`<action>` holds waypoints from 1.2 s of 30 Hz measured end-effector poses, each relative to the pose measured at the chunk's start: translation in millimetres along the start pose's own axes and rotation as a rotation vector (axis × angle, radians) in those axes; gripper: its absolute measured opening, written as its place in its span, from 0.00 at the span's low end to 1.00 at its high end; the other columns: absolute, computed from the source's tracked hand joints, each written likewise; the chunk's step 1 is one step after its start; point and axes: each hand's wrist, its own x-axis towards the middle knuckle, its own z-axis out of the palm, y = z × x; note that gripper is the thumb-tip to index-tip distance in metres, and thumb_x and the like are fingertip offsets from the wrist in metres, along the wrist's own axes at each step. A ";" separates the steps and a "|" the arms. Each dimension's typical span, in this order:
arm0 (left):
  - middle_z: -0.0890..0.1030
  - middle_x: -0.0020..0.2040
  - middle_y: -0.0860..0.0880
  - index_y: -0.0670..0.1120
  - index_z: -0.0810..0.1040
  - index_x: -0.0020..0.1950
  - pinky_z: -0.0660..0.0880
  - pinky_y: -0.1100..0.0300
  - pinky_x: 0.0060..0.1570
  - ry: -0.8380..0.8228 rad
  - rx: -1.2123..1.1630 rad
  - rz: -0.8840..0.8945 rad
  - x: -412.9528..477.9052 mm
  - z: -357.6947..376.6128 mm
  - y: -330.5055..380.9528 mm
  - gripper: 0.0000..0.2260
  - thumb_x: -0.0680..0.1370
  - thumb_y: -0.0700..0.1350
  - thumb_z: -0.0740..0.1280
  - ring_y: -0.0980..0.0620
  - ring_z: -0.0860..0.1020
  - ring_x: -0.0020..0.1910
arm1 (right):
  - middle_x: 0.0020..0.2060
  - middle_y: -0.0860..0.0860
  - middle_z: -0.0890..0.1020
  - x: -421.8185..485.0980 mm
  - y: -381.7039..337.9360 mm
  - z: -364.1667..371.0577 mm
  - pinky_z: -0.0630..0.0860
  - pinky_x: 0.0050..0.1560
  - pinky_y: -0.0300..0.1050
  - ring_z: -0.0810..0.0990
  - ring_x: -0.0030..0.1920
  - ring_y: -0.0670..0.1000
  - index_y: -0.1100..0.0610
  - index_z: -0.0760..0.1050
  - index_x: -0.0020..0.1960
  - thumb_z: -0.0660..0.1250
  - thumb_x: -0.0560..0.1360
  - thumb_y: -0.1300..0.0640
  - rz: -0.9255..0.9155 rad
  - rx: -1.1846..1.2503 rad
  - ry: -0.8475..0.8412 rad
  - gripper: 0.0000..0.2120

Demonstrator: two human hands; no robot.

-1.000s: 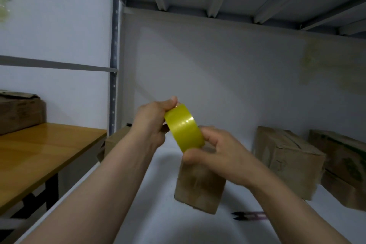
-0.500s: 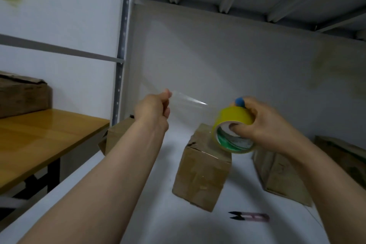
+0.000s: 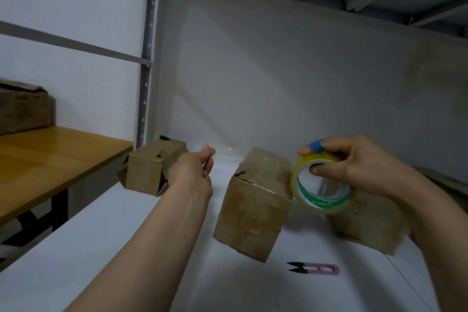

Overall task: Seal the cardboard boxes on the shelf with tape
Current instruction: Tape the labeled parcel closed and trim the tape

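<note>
Head view: the left forearm reaches forward and up from the lower left, wrist straight. The left hand [image 3: 195,170] is closed narrow, fingers curled in, thumb pressed against forefinger in a pinch on the tape strip [image 3: 228,150], which shows only as a faint clear glint running toward the roll. The right arm comes in from the lower right, wrist bent inward. The right hand [image 3: 354,167] holds the tape roll [image 3: 317,200], thumb inside the core, fingers over the yellow rim, a blue wrap [image 3: 315,146] on the forefinger. The roll hangs above the shelf [image 3: 126,261], just right of the middle box [image 3: 253,205] and in front of the right box [image 3: 367,225]. The left box [image 3: 149,172] stands behind the left wrist, flaps loose. Pink snips [image 3: 314,268] lie on the shelf in front of the boxes.
</note>
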 end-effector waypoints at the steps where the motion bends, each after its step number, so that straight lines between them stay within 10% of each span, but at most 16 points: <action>1: 0.84 0.45 0.55 0.43 0.84 0.50 0.64 0.68 0.31 0.006 -0.001 -0.004 0.9 -2.3 -0.9 0.03 0.78 0.41 0.71 0.63 0.78 0.37 | 0.44 0.46 0.86 1.8 0.4 1.9 0.79 0.48 0.45 0.83 0.45 0.47 0.41 0.84 0.52 0.76 0.72 0.59 0.005 -0.006 -0.004 0.14; 6: 0.83 0.41 0.55 0.43 0.84 0.56 0.64 0.68 0.31 0.019 -0.005 -0.051 2.0 -8.5 -3.7 0.08 0.77 0.42 0.72 0.62 0.77 0.34 | 0.42 0.48 0.86 7.5 6.1 7.2 0.78 0.42 0.36 0.83 0.44 0.48 0.41 0.84 0.51 0.75 0.73 0.58 0.006 0.002 -0.045 0.13; 15: 0.83 0.34 0.54 0.41 0.83 0.56 0.64 0.70 0.25 0.049 -0.049 -0.111 6.5 -23.8 -32.0 0.09 0.77 0.41 0.72 0.62 0.77 0.27 | 0.45 0.50 0.86 11.0 18.4 10.6 0.80 0.53 0.54 0.82 0.48 0.57 0.35 0.83 0.53 0.72 0.75 0.58 0.014 -0.042 -0.098 0.17; 22: 0.86 0.41 0.46 0.42 0.84 0.50 0.72 0.61 0.31 0.121 0.050 -0.089 0.9 -29.5 -58.4 0.08 0.73 0.42 0.77 0.53 0.80 0.36 | 0.37 0.43 0.84 4.8 22.3 13.9 0.75 0.41 0.32 0.80 0.38 0.43 0.40 0.82 0.57 0.69 0.76 0.66 -0.004 0.066 -0.127 0.22; 29: 0.82 0.47 0.48 0.41 0.80 0.50 0.70 0.57 0.34 0.093 0.247 -0.050 -10.5 -23.6 -58.6 0.08 0.73 0.42 0.74 0.49 0.76 0.43 | 0.48 0.58 0.82 -4.8 23.1 24.8 0.82 0.44 0.38 0.82 0.48 0.55 0.40 0.82 0.58 0.67 0.76 0.67 0.015 0.255 -0.065 0.23; 36: 0.78 0.46 0.41 0.41 0.75 0.48 0.74 0.58 0.32 0.099 0.440 -0.086 -7.6 -26.0 -57.4 0.02 0.77 0.37 0.63 0.44 0.76 0.39 | 0.48 0.45 0.84 0.3 24.4 28.8 0.83 0.54 0.54 0.83 0.50 0.50 0.39 0.82 0.57 0.67 0.76 0.67 0.021 0.210 -0.037 0.23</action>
